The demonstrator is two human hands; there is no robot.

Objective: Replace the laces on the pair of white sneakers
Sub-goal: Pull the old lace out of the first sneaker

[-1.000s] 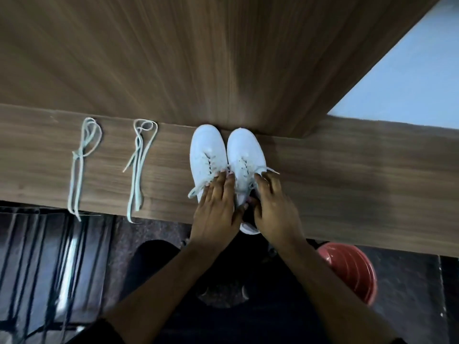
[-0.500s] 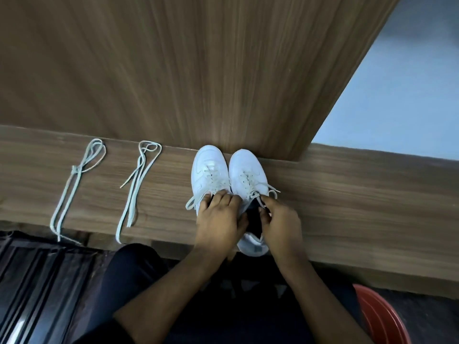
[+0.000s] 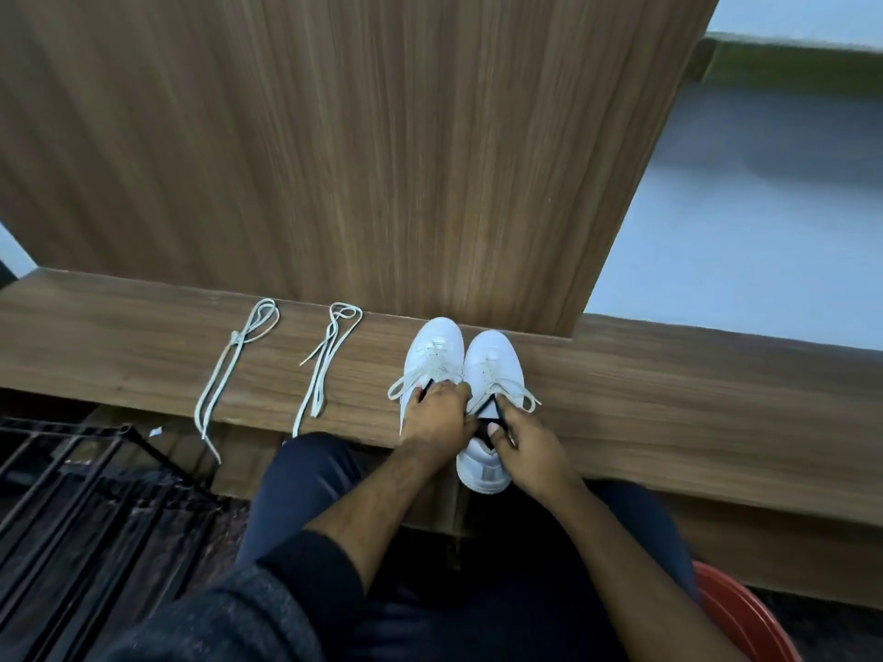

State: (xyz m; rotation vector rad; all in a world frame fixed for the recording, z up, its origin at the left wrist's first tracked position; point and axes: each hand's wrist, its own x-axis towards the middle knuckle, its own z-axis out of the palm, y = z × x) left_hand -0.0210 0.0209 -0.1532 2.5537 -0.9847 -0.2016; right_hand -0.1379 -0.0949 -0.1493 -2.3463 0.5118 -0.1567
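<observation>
Since the earlier frames the right hand point(image 3: 530, 451) is seen drawn back toward the body, off the tongue of the right sneaker point(image 3: 489, 398), and its fingers are now curled at the shoe's dark collar, where the opening looks to be pulled wide; whether a lace end is pinched there cannot be told. Just to its left, the left hand point(image 3: 437, 415) is laid over the rear half of the left sneaker point(image 3: 432, 355), fingers bent down over the tongue and holding the shoe steady, much as it was held before. Beyond the fingertips both bows are seen loosened, with loops of the old laces point(image 3: 516, 394) splayed to either side, yet the lacing is threaded through the eyelets of both shoes, so removal is judged barely begun. Well to the left of the left hand, two replacement laces point(image 3: 329, 360) are laid out along the wooden ledge point(image 3: 669, 398), untouched, their near ends hanging over its edge. Farther off, a wooden panel point(image 3: 382, 160) is stood upright behind the toes of the pair.
</observation>
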